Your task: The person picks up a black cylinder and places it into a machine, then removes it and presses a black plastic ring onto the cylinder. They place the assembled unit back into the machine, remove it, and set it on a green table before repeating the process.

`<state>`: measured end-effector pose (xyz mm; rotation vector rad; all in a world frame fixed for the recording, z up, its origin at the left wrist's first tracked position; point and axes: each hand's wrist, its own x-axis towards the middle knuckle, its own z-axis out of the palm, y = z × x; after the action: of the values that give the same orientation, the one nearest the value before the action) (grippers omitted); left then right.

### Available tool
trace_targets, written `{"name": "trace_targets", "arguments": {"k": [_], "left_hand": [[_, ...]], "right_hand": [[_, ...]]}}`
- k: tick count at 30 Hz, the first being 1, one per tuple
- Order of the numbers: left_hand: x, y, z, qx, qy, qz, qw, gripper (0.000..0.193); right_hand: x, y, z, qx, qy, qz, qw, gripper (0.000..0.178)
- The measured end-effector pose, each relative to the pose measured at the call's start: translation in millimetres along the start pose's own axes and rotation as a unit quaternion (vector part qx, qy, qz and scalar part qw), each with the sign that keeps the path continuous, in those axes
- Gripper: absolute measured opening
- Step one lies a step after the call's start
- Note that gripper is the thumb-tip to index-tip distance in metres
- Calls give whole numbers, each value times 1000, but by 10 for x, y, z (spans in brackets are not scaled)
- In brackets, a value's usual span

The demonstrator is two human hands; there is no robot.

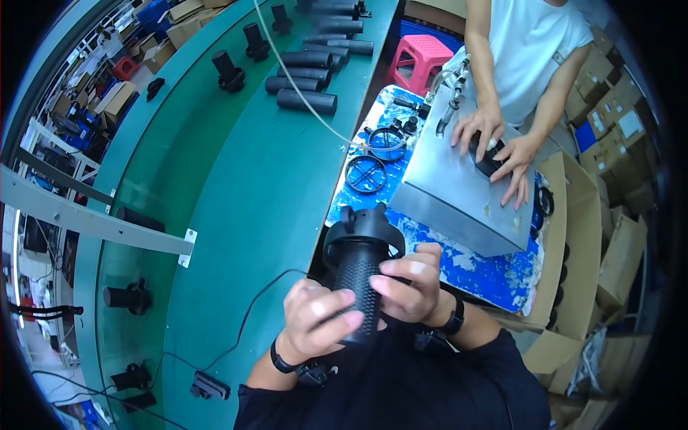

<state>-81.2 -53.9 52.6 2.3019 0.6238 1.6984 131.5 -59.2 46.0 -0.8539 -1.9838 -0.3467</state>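
Between my hands, in front of my chest, is a black cylinder (356, 279) with a dimpled grip surface and a wide ring-shaped collar (365, 233) at its far end. My left hand (315, 320) is closed on the lower left side of the cylinder. From the right, the bent fingers of my right hand (414, 285) press against it just below the collar. The cylinder's near end is partly hidden by my fingers. What exactly the collared part is, I cannot tell.
A green conveyor bench (244, 208) carries several black cylinders (307, 102). Collared black parts (228, 70) stand along its far side. Black rings (365, 174) lie on a blue, paint-worn table beside a metal box (459, 186), where a co-worker's hands (502, 150) hold a black part. Cardboard boxes (573, 236) stand at right.
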Motion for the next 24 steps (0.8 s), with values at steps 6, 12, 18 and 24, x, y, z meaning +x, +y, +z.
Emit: {"name": "trace_targets", "arguments": {"k": [6,12,18,24], "left_hand": [[-47,-104,-41,-4,9,-7,1000,74],[-114,-139,-102,32,-3,-66,997,88],[-145,-188,-39,20,49,-89,995,84],[-216,-333,-55,16,33,-155,987,98]], "right_hand": [[-96,79,10,35,59,101,993,58],[-21,123,6,52,48,127,989,58],[-16,159,63,62,38,125,990,58],[-82,205,138,81,19,138,987,57]]}}
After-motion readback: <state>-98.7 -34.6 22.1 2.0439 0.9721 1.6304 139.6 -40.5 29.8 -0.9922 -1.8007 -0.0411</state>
